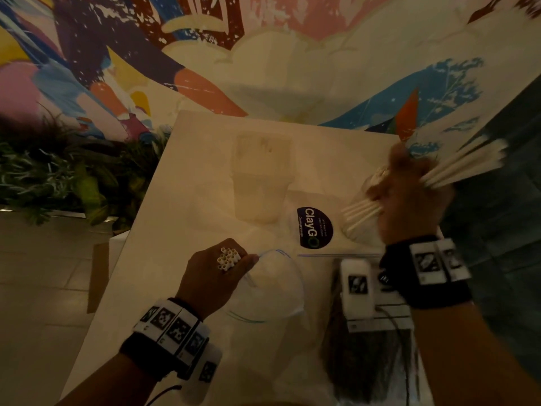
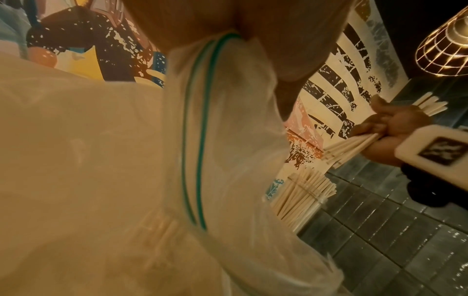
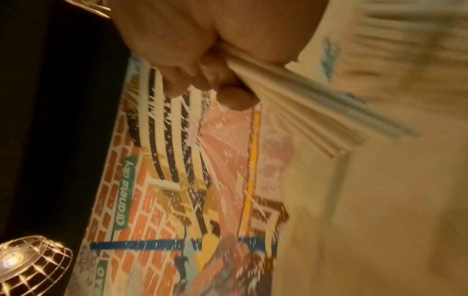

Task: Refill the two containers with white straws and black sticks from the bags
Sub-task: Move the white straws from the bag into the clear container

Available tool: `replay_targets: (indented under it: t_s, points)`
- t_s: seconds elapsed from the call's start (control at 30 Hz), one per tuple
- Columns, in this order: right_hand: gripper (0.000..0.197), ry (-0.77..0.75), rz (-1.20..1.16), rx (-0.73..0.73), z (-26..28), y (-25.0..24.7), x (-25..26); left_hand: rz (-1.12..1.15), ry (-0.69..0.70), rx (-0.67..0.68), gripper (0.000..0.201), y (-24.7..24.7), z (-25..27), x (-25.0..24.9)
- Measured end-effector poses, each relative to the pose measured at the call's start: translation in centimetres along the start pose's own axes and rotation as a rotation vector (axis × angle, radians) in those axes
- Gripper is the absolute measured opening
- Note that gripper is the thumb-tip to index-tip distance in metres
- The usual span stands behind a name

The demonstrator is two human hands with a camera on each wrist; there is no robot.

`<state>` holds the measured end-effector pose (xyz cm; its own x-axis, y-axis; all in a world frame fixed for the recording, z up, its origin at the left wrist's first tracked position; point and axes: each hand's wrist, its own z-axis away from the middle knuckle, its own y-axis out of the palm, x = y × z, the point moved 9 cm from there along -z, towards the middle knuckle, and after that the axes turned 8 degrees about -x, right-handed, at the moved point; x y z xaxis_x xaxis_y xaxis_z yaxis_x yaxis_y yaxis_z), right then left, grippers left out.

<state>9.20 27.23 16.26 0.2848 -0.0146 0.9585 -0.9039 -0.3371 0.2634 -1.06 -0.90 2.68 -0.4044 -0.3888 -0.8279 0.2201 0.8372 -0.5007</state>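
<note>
A white table (image 1: 205, 159) carries everything, with a painted mural (image 1: 263, 54) behind it. Nearest the person lies a clear zip bag (image 1: 272, 291) of white straws, and beside it a second bag holding the black sticks (image 1: 360, 356), which looks untouched. Farther back stands a clear container (image 1: 262, 183) that appears empty, though the dim light makes this uncertain. The other container (image 2: 301, 202), at the table's right edge, already holds a standing crowd of straws. The right hand (image 1: 409, 197) is clenched round a fanned bunch of straws (image 1: 465, 165) just above that container, seemingly about to drop them in. The left hand (image 1: 213, 276) grips a smaller bundle (image 1: 229, 258), ends up, and pinches the zip bag's rim. So the straw refill is well under way, while the sticks remain to be done.
</note>
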Motion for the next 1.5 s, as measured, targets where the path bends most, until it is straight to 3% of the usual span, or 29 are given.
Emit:
replay_targets:
  t_s: [0.17, 0.27, 0.37, 0.53, 0.6, 0.7, 0.77, 0.87, 1.07, 1.2, 1.4, 1.5]
  points:
    - [0.033, -0.290, 0.006, -0.103, -4.4, -0.7, 6.7, -0.035, 0.020, 0.007, 0.033, 0.1, 0.0, -0.2]
    - [0.045, -0.331, -0.075, -0.160, -6.9, -1.6, 7.3, -0.037, 0.014, 0.001, 0.038, 0.1, 0.0, -0.2]
    - [0.040, -0.402, 0.041, -0.163, -8.3, -1.9, 6.2, -0.029, -0.002, -0.006, 0.039, 0.0, 0.1, -0.1]
    - [0.052, -0.339, 0.139, -0.137, -8.9, -2.8, 1.5, -0.048, 0.010, 0.000, 0.036, 0.1, 0.1, -0.2]
    - [0.043, -0.348, 0.164, -0.123, -9.0, -2.6, 1.7, -0.055, 0.012, 0.004, 0.034, 0.2, 0.1, -0.1]
    - [0.046, -0.360, 0.174, -0.101, -9.2, -2.4, 1.7, -0.053, 0.006, 0.002, 0.033, 0.2, 0.1, 0.0]
    - [0.032, -0.351, 0.196, -0.055, -8.9, -2.1, 1.2, -0.058, 0.013, 0.004, 0.034, 0.2, 0.1, 0.0]
    - [0.034, -0.385, 0.213, -0.025, -8.2, -1.8, 1.4, -0.048, 0.024, -0.001, 0.035, 0.2, 0.2, 0.0]
    - [0.038, -0.336, 0.156, -0.061, -8.6, -2.7, 1.3, -0.056, 0.009, -0.004, 0.034, 0.0, 0.2, -0.3]
    - [0.037, -0.334, 0.241, -0.132, -9.3, -3.0, 1.9, -0.074, 0.011, -0.006, 0.037, 0.0, 0.0, -0.3]
    - [0.041, -0.316, 0.308, -0.103, -10.3, -2.7, 1.9, -0.068, -0.004, -0.001, 0.036, 0.0, 0.1, 0.1]
    - [0.058, -0.323, 0.337, -0.070, -10.4, -2.3, 1.7, -0.083, 0.033, 0.017, 0.040, 0.0, 0.1, 0.0]
